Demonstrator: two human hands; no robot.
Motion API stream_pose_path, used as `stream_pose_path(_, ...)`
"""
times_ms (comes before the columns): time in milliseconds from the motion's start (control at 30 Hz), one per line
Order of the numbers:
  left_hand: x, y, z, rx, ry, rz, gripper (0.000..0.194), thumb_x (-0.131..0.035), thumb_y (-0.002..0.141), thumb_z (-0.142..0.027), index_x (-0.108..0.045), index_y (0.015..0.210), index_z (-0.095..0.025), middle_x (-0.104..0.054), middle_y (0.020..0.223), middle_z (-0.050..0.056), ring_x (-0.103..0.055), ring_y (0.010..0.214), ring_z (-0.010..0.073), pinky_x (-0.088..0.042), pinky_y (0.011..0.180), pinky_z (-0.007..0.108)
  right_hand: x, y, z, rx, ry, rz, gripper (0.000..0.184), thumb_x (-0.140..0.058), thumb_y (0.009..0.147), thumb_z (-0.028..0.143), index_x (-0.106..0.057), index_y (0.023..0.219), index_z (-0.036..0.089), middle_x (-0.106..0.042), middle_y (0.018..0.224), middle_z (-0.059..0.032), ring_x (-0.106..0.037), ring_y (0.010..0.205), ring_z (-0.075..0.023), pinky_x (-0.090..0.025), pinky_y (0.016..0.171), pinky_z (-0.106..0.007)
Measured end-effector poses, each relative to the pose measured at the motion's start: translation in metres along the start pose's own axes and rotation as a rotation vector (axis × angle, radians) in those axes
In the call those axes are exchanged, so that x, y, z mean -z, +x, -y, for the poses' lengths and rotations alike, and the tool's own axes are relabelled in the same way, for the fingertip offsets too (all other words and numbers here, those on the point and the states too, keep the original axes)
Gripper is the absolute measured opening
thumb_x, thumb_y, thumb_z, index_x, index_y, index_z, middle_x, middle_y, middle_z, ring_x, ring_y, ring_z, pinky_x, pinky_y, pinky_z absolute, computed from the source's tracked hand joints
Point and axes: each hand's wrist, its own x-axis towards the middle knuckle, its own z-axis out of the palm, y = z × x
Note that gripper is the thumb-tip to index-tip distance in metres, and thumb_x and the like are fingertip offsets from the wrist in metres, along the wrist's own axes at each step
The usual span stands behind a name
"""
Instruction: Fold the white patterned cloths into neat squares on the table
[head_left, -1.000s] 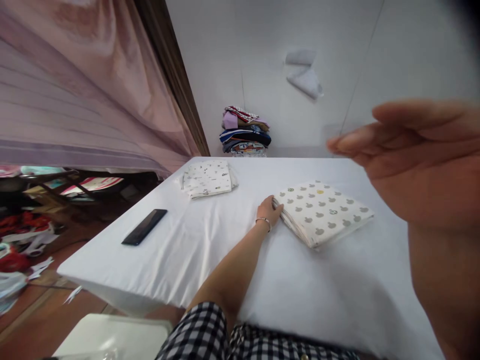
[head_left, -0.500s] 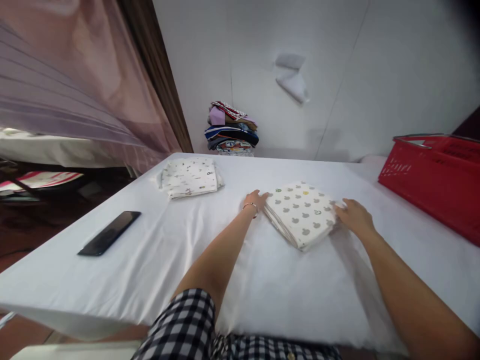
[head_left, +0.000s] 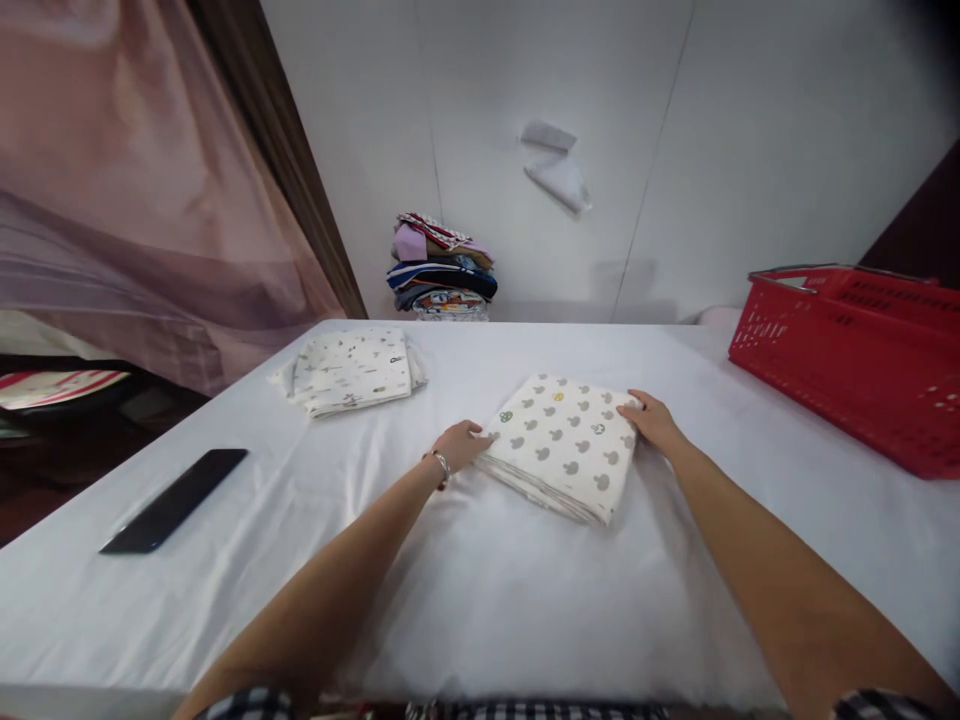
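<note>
A folded white cloth point(head_left: 559, 440) printed with grey mushroom-like shapes lies on the white-covered table in front of me. At its left corner, my left hand point(head_left: 459, 445), wearing a bracelet, pinches the edge between thumb and fingers. My right hand point(head_left: 654, 420) grips the opposite corner at the right, some of its fingers hidden behind the cloth. Several layers show along the near edge. Farther left lies a second folded white cloth point(head_left: 352, 370) with small scattered prints, touched by neither hand.
A black phone point(head_left: 176, 500) lies at the table's left. On the right stands a red plastic basket point(head_left: 847, 350). Behind the table's far edge rises a stack of folded fabrics point(head_left: 442, 270) against the wall. A pink curtain point(head_left: 150, 180) hangs at the left.
The mushroom-print cloth has turned counterclockwise, its left corner swinging nearer to me along with my left hand. My right hand stays at the right corner. The camera view has shifted slightly.
</note>
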Motion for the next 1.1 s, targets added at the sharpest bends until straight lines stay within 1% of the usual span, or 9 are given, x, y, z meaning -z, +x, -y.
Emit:
stream_pose_path(133,-0.002,-0.023,-0.002,0.001,0.062,-0.047,0.038,-0.056,0.074,-0.041,-0.056,0.107,-0.022,-0.067,0.092,0.001,-0.062,0.084,0.0166,-0.044,0.068,0.023,-0.004,-0.001,0.016,0.045,-0.315,-0.025,0.055,-0.057,0.072,0.034,-0.052,0.123,0.014,-0.054,0.124,-0.0139,-0.049,0.115,-0.0298,-0.037,0.097,-0.044)
stream_pose_path(200,-0.005,-0.027,-0.006,0.014,0.065,-0.090,0.036,-0.053,0.075,-0.041,-0.056,0.106,-0.024,-0.067,0.098,0.002,-0.061,0.088,0.0176,-0.043,0.070,0.024,-0.006,-0.016,0.029,0.173,-0.413,-0.075,0.050,-0.051,0.077,0.034,-0.052,0.123,0.014,-0.050,0.128,-0.0133,-0.043,0.120,-0.0293,-0.033,0.101,-0.043)
stream_pose_path(267,-0.008,-0.028,-0.006,0.020,0.059,-0.118,0.035,-0.052,0.076,-0.042,-0.057,0.105,-0.024,-0.065,0.103,0.002,-0.061,0.090,0.0184,-0.043,0.071,0.025,-0.013,-0.045,0.044,0.334,-0.422,-0.061,0.047,-0.045,0.081,0.035,-0.051,0.123,0.016,-0.051,0.128,-0.0115,-0.044,0.120,-0.0262,-0.034,0.101,-0.040)
stream_pose_path(400,-0.014,-0.026,0.001,-0.019,0.048,-0.147,0.033,-0.051,0.076,-0.043,-0.058,0.102,-0.025,-0.066,0.100,0.002,-0.061,0.087,0.0183,-0.044,0.071,0.026,-0.035,-0.118,0.068,0.624,-0.435,0.221,0.042,-0.041,0.085,0.041,-0.051,0.122,0.022,-0.050,0.130,-0.0076,-0.043,0.121,-0.0221,-0.032,0.101,-0.040)
stream_pose_path(500,-0.016,-0.023,0.005,-0.038,0.047,-0.159,0.032,-0.050,0.077,-0.046,-0.059,0.100,-0.025,-0.066,0.100,0.001,-0.062,0.086,0.0182,-0.045,0.071,0.026,-0.047,-0.152,0.076,0.738,-0.519,0.311,0.036,-0.039,0.088,0.040,-0.052,0.119,0.027,-0.049,0.130,-0.0055,-0.040,0.122,-0.0217,-0.026,0.103,-0.046)
stream_pose_path(733,-0.020,-0.035,0.002,-0.026,0.037,-0.189,0.036,-0.048,0.078,-0.050,-0.058,0.100,-0.024,-0.067,0.098,0.002,-0.061,0.089,0.0185,-0.045,0.076,0.027,-0.050,-0.154,0.071,0.805,-0.587,0.286,0.034,-0.035,0.089,0.037,-0.056,0.114,0.024,-0.052,0.127,-0.0073,-0.043,0.119,-0.0211,-0.030,0.098,-0.042)
stream_pose_path(867,-0.019,-0.045,0.001,-0.038,-0.019,-0.186,0.046,-0.046,0.077,-0.060,-0.058,0.102,-0.023,-0.065,0.104,0.004,-0.060,0.093,0.0191,-0.046,0.079,0.027,-0.051,-0.152,0.066,0.795,-0.573,0.274,0.036,-0.035,0.088,0.040,-0.056,0.114,0.026,-0.052,0.126,-0.0064,-0.043,0.120,-0.0228,-0.030,0.099,-0.044)
stream_pose_path(1000,-0.011,-0.045,-0.006,0.072,-0.072,-0.107,0.061,-0.042,0.072,-0.071,-0.058,0.103,-0.022,-0.063,0.107,0.008,-0.061,0.087,0.0234,-0.050,0.066,0.029,-0.050,-0.157,0.065,0.770,-0.537,0.255,0.038,-0.035,0.088,0.043,-0.055,0.116,0.029,-0.052,0.128,-0.0055,-0.042,0.122,-0.0245,-0.022,0.103,-0.049)
stream_pose_path(1100,-0.005,-0.042,-0.015,0.133,-0.044,-0.066,0.058,-0.045,0.072,-0.067,-0.059,0.102,-0.020,-0.063,0.107,0.011,-0.061,0.085,0.0263,-0.049,0.058,0.030,-0.050,-0.164,0.068,0.764,-0.556,0.284,0.043,-0.037,0.086,0.045,-0.051,0.123,0.028,-0.048,0.132,-0.0067,-0.038,0.125,-0.0265,-0.018,0.104,-0.052)
